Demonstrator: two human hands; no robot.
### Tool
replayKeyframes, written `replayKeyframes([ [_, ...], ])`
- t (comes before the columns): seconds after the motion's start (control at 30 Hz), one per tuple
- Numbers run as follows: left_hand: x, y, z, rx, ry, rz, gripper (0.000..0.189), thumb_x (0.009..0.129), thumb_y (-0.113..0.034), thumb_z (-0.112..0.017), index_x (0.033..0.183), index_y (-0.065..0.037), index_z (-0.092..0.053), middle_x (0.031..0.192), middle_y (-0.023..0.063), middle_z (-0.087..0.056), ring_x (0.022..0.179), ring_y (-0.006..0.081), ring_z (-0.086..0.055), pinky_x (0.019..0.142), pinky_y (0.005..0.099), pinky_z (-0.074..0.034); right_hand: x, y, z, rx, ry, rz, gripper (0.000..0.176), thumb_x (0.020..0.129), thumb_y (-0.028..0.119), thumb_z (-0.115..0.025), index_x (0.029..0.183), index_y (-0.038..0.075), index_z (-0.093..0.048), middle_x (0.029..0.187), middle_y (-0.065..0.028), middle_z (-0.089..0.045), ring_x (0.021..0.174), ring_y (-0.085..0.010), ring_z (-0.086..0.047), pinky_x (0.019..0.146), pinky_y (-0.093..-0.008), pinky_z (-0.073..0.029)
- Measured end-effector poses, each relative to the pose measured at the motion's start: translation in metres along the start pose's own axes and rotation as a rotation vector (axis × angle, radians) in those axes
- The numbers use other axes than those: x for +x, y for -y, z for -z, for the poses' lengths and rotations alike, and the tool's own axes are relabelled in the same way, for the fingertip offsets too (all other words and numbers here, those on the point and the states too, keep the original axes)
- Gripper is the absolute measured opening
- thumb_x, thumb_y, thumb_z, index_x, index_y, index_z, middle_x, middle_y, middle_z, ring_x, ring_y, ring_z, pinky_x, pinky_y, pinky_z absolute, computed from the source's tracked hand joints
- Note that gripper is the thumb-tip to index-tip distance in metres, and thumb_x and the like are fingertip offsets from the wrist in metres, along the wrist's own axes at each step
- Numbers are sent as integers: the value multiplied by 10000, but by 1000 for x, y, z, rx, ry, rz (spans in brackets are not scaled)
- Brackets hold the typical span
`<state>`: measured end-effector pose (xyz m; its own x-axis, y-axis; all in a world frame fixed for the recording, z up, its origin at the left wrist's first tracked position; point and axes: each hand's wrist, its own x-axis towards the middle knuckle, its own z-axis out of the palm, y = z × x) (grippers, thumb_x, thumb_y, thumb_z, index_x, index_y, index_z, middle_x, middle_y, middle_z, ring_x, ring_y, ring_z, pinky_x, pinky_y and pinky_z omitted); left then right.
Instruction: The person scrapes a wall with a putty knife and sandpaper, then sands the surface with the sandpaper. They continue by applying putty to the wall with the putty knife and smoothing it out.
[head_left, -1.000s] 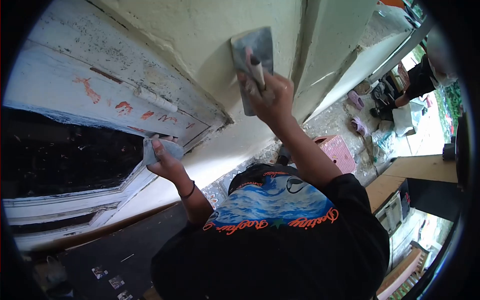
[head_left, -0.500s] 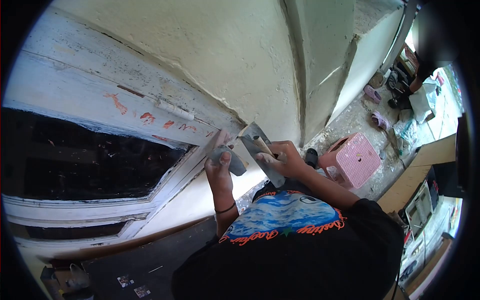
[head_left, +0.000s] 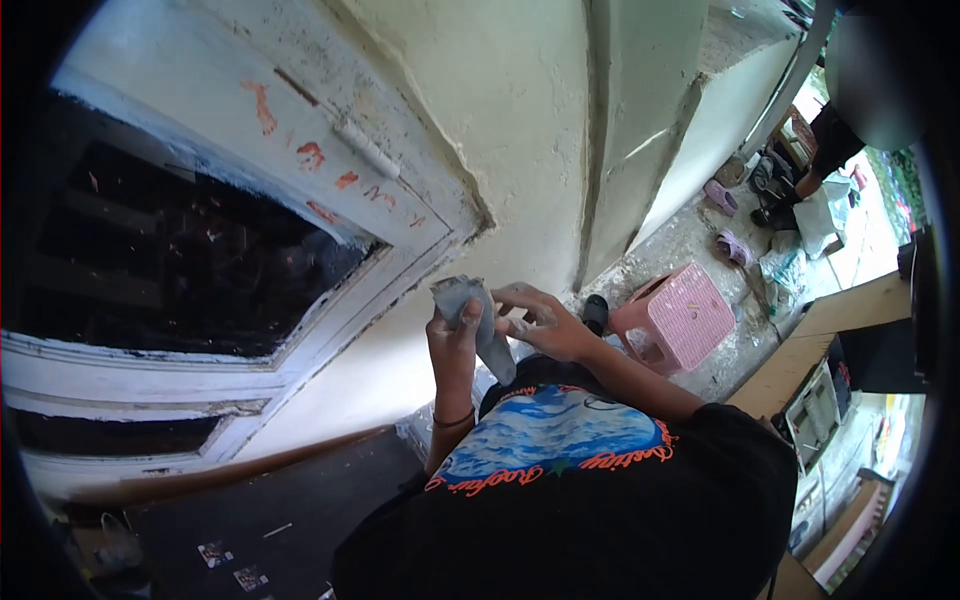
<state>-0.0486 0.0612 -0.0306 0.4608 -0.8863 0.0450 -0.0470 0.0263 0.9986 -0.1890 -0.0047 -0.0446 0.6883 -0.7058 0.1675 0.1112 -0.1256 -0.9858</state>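
Two bare hands, close together. Found both left of the pink plastic stool (head_left: 690,315). Logged the left hand (head_left: 453,350) on the side away from the stool, clasping a grey-smeared scraper blade (head_left: 455,294), thumb laid flat on its face. Saw a longer grey trowel blade (head_left: 497,360) against or just behind it, likewise left of the stool, partly covered. Read its long axis as slanted, lower end angled stoolward and down to the black T-shirt (head_left: 560,525), upper end away from the stool. Placed the right hand (head_left: 550,325) between blades and stool, fingers parted and lightly bent, facing the near edge. Could not tell touch from narrow gap there, nor confirm any hold by those fingers. Judged the left hand nearer to both blades; judged both to lie leftward of the right fingertips, away from the stool. Could not make out a handle. Also noted, around the stool: a dark shoe (head_left: 595,313) just left, a lilac clog (head_left: 735,247) beyond, a white-painted door (head_left: 380,220) well to the left.
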Motion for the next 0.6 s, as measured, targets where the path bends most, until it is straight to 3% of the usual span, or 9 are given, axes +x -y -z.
replayKeyframes([
  [0.03,-3,2,4,-19,-10,38,326,855,-289,-601,1004,-1,-571,895,61,-616,800,140,-570,754,289,-452,0,3,-3,-94,-23,-6,532,801,383,-626,1211,67,-504,1012,-142,-554,886,-230,-549,760,-333,-453],
  [0.13,-12,13,9,0,-45,-50,301,879,-264,-563,1018,3,-555,953,81,-589,852,150,-559,772,286,-444,0,7,-14,-208,-71,-11,546,755,351,-682,1181,56,-510,943,-117,-562,820,-214,-553,695,-322,-463],
  [0.23,-25,12,12,43,-27,-76,307,894,-261,-531,1021,18,-547,1015,106,-550,907,175,-543,789,289,-430,-6,-11,-26,-115,-47,-90,511,729,272,-719,1121,38,-489,882,-90,-555,788,-171,-549,658,-278,-456],
  [0.3,-33,20,18,138,-9,-105,317,891,-283,-524,973,19,-576,1047,134,-525,923,236,-545,798,311,-424,-10,-15,-32,-37,-92,-143,473,724,212,-726,1064,32,-451,837,-54,-538,770,-128,-537,640,-249,-443],
  [0.37,-44,28,19,92,-33,-38,330,884,-307,-519,929,9,-602,1087,167,-497,960,297,-529,824,337,-415,-13,-23,-32,5,22,-186,454,727,191,-723,1053,29,-452,833,-43,-534,771,-115,-529,639,-246,-441],
  [0.4,-50,29,20,89,-112,-27,330,884,-307,-519,929,9,-602,1087,167,-497,960,297,-529,824,337,-415,-13,-26,-31,46,60,-218,436,729,170,-721,1041,27,-452,828,-31,-529,771,-102,-521,639,-244,-438],
  [0.47,-60,26,21,255,-50,-106,330,878,-313,-522,895,3,-616,1099,179,-489,981,320,-515,832,357,-415,-10,-28,-30,131,182,-243,379,747,129,-702,1016,28,-455,831,-18,-526,755,-83,-507,637,-236,-432],
  [0.5,-62,26,15,207,-126,-120,341,898,-296,-508,823,27,-588,1079,151,-486,958,257,-536,810,332,-420,-9,-33,-30,118,172,-222,364,755,125,-696,1011,30,-454,834,-18,-527,745,-82,-506,629,-228,-426],
  [0.6,-71,19,11,283,-246,-113,322,894,-291,-511,841,16,-593,1081,156,-479,998,262,-508,837,340,-408,-1,-19,-31,88,229,-190,283,772,127,-687,932,30,-474,790,-14,-526,700,-71,-497,598,-203,-401],
])
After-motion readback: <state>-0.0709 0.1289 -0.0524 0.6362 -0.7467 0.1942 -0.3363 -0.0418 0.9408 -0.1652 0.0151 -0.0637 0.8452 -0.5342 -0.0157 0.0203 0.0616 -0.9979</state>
